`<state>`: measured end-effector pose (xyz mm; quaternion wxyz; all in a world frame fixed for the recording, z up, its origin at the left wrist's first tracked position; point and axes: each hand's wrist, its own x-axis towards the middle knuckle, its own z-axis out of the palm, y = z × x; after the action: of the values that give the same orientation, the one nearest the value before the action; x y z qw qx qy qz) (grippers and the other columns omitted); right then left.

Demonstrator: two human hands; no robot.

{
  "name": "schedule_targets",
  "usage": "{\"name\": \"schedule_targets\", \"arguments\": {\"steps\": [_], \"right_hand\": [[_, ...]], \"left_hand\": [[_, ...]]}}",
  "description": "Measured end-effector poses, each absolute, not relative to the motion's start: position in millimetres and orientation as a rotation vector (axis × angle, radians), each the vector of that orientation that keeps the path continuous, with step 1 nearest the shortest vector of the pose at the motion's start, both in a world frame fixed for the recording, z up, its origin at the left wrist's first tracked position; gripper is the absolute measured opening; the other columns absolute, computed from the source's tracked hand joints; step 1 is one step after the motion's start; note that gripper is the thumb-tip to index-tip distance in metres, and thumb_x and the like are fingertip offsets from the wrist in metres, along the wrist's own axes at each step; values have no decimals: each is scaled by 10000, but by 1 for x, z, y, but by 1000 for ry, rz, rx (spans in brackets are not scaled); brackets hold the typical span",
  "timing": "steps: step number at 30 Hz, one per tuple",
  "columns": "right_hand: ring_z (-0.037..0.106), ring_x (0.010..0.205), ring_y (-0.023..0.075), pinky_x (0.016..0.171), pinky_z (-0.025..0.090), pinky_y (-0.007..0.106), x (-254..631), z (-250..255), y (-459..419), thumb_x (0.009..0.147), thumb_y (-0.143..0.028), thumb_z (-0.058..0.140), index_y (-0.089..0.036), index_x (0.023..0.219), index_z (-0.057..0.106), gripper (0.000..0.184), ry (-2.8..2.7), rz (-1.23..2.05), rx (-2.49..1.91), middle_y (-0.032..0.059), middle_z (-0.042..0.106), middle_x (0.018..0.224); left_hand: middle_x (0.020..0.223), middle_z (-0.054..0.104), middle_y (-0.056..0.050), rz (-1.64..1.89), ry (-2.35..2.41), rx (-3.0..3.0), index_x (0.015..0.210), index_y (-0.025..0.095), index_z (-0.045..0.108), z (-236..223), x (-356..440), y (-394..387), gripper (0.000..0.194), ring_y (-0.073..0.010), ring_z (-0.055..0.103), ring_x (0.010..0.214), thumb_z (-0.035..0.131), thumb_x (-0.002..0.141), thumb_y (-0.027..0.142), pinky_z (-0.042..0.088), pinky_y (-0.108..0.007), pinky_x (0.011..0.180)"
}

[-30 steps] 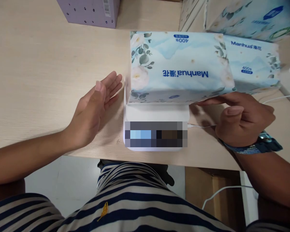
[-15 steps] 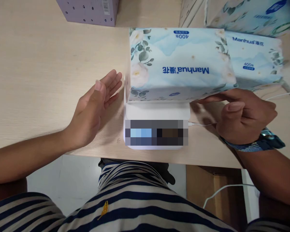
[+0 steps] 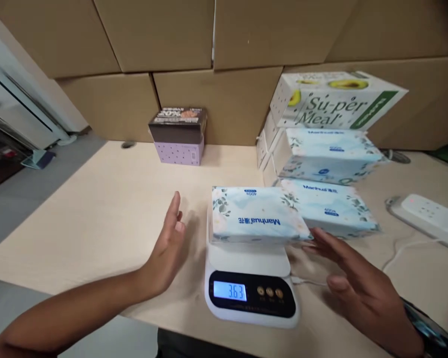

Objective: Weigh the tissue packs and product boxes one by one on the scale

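A blue-and-white Manhua tissue pack (image 3: 256, 214) lies on the white platform of a digital kitchen scale (image 3: 252, 261). The scale's lit display reads what looks like 363; a decimal point is hard to make out. To the left of the pack, my left hand (image 3: 166, 253) is held open on edge, apart from it and holding nothing. My right hand (image 3: 369, 293) is open too, its fingertips close to the pack's lower right corner; I cannot tell whether they touch. A white cable (image 3: 308, 282) enters the scale's right side.
Behind, two more tissue packs (image 3: 330, 156) (image 3: 328, 206) are stacked against white boxes, beneath a Su-per Meal box (image 3: 338, 102). A dark box (image 3: 177, 125) sits on a purple box (image 3: 181, 153). At right lies a power strip (image 3: 436, 214). Cardboard boxes (image 3: 224, 107) wall the table's back.
My view has tilted up and shows more of the table and boxes. My right hand's fingers have straightened. The tissue pack still lies on the scale, whose display was blurred out before.
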<state>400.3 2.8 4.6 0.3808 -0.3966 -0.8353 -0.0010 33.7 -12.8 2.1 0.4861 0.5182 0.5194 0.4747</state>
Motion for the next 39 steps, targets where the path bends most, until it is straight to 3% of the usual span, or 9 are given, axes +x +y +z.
{"name": "schedule_targets", "arguments": {"steps": [5, 9, 11, 14, 17, 20, 22, 28, 39], "right_hand": [[798, 1176, 251, 907, 695, 303, 392, -5, -8, 1109, -541, 420, -391, 1742, 339, 655, -2049, 256, -1068, 72, 612, 1605], [795, 1189, 282, 914, 707, 374, 381, 13, -11, 1093, -596, 463, -394, 1767, 252, 734, -2168, 90, -1086, 101, 574, 1640], [768, 1273, 282, 1023, 689, 425, 363, 35, -6, 1083, -567, 527, -396, 1769, 241, 762, -2248, -27, -1002, 89, 576, 1645], [674, 1443, 219, 1199, 614, 407, 316, 67, 18, 1093, -467, 554, -367, 1756, 285, 723, -2316, -76, -731, 50, 613, 1624], [525, 1596, 208, 1310, 524, 410, 253, 90, 61, 1105, -455, 517, -275, 1713, 401, 645, -2379, -86, -677, 72, 515, 1712], [380, 1687, 237, 1393, 401, 451, 194, 97, 109, 1120, -425, 450, -222, 1752, 315, 677, -2578, -85, -1036, 118, 301, 1823], [477, 1622, 294, 1337, 464, 492, 167, 95, 137, 1112, -421, 474, -216, 1749, 321, 686, -2657, -109, -1162, 174, 229, 1835], [684, 1278, 244, 1084, 629, 479, 137, 82, 174, 1044, -457, 677, -189, 1499, 595, 534, -2903, -296, -1202, 134, 637, 1480], [684, 1245, 232, 1067, 631, 473, 128, 79, 174, 1042, -480, 678, -171, 1439, 622, 506, -2909, -612, -1215, 121, 661, 1413]], "left_hand": [[1869, 248, 53, 1109, 1089, 1421, 1732, 479, 303, 1, 34, -18, 661, -342, 205, 1761, 319, 1101, 673, 175, -605, 1476], [1860, 279, 20, 1069, 868, 1735, 1730, 460, 333, -1, 32, -4, 777, -375, 258, 1743, 596, 1030, 672, 263, -609, 1448], [1782, 452, -63, 1136, 858, 1732, 1671, 372, 478, 4, 29, 10, 774, -391, 429, 1662, 654, 991, 697, 373, -599, 1400], [1573, 673, -136, 1451, 1121, 1462, 1497, 248, 626, 14, 18, 35, 680, -347, 652, 1452, 519, 1035, 736, 551, -526, 1251], [1524, 687, -154, 1663, 1365, 1306, 1476, 185, 568, 16, -2, 64, 648, -301, 678, 1394, 474, 1068, 679, 569, -457, 1209], [1482, 690, -171, 1634, 1539, 1296, 1479, 134, 535, 8, -26, 91, 526, -272, 695, 1350, 544, 1097, 496, 574, -457, 1192], [1440, 698, -156, 1551, 1673, 1313, 1446, 134, 589, 1, -40, 104, 472, -273, 707, 1308, 647, 1071, 416, 594, -499, 1158], [1415, 693, -124, 1271, 2048, 1404, 1377, 164, 672, -3, -64, 110, 423, -274, 695, 1293, 722, 1040, 416, 613, -527, 1118], [1393, 706, -120, 1056, 2297, 1408, 1346, 173, 689, 1, -62, 108, 384, -255, 706, 1263, 695, 1057, 427, 622, -504, 1104]]}}
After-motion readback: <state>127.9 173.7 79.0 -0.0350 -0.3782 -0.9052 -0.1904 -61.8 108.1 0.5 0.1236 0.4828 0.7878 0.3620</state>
